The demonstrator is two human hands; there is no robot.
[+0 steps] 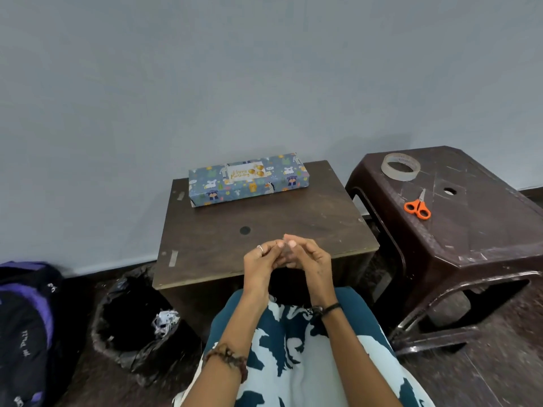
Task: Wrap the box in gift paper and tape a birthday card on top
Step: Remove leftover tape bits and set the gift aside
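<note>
Head view: box [248, 180] wrapped, card [249, 172] on top.
Hands: left hand [262, 262] and right hand [308, 255] curled together, holding nothing visible.
Next: likely nothing left.

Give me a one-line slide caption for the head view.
Wrapped box with birthday card on the table; both hands meet in front.

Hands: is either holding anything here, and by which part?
Cannot tell: left hand and right hand meet with fingers curled together; nothing visible between them.
</note>
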